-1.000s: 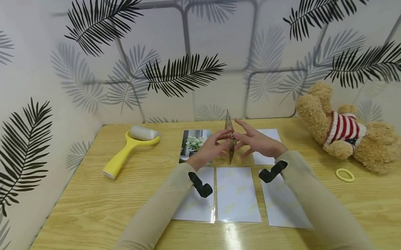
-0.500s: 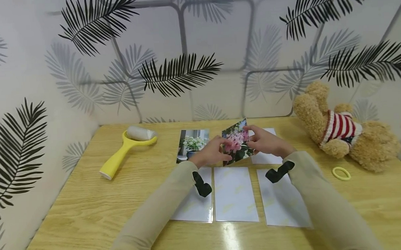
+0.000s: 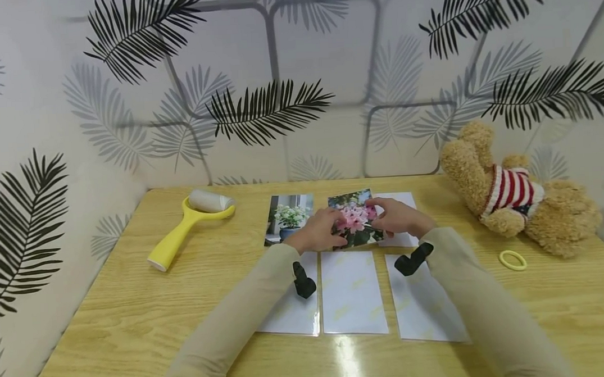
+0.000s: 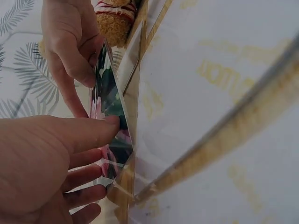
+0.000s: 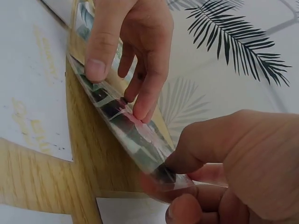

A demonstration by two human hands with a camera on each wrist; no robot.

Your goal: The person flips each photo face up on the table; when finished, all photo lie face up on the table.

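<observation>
A laminated photo of pink flowers (image 3: 355, 217) is tilted just above the table's back row. My right hand (image 3: 398, 215) pinches its right side; in the right wrist view the thumb lies on the picture face of the photo (image 5: 147, 137) and fingers are beneath. At the other end my left hand (image 3: 318, 231) touches the photo, thumb near the lower edge and fingers fairly straight on the picture side. Left of it lies a photo of white flowers in a pot (image 3: 290, 216). A face-down white card (image 3: 406, 203) is partly hidden behind my right hand.
Three face-down white cards form the front row, including the middle card (image 3: 354, 293). A yellow-handled lint roller (image 3: 179, 233) lies at left on the wooden table (image 3: 135, 319). A teddy bear (image 3: 525, 195) and a pale yellow ring (image 3: 512, 260) are at right.
The flower photo has turned from edge-on to picture side up and come down toward the table. Both hands stay at its two sides.
</observation>
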